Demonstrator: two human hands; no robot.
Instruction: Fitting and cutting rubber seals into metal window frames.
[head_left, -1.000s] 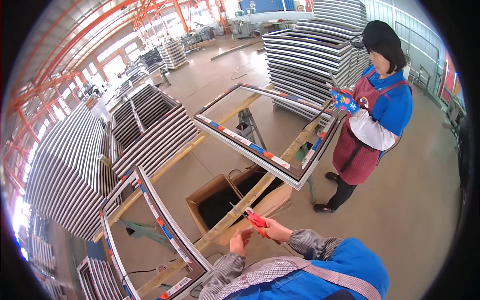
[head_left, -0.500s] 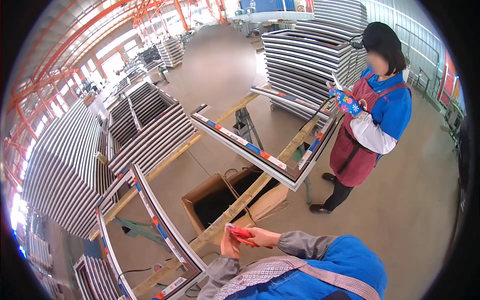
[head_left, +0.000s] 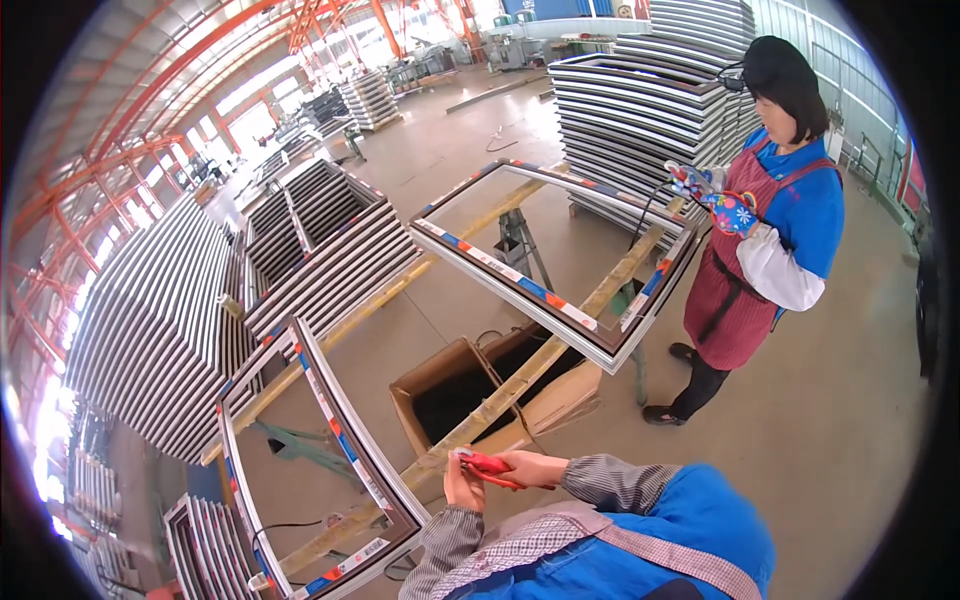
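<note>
My right hand [head_left: 530,469] is closed around a pair of red-handled cutters [head_left: 488,464], held in front of my apron. My left hand [head_left: 463,487] is closed at their front end, its fingers pinched together. A small pale bit shows at its fingertips, too small to name. Just left of my hands, a rectangular window frame [head_left: 345,440] with blue, red and white tape lies across yellow-topped rails [head_left: 450,462]. A black strip hangs over that frame's near part. Below and beyond my hands stands an open cardboard box [head_left: 407,418] with dark contents.
A second taped frame [head_left: 520,282] lies farther along the rails. Beside it stands a co-worker [head_left: 745,230] in a red apron and flowered gloves. Tall stacks of frames rise at the left [head_left: 160,330] and back right [head_left: 640,130]. A stand [head_left: 515,245] shows under the far frame.
The view has swung slightly left, so the scene sits farther right. The co-worker's hands have shifted, and the pale tool tip no longer points up. My hands keep nearly the same pose.
</note>
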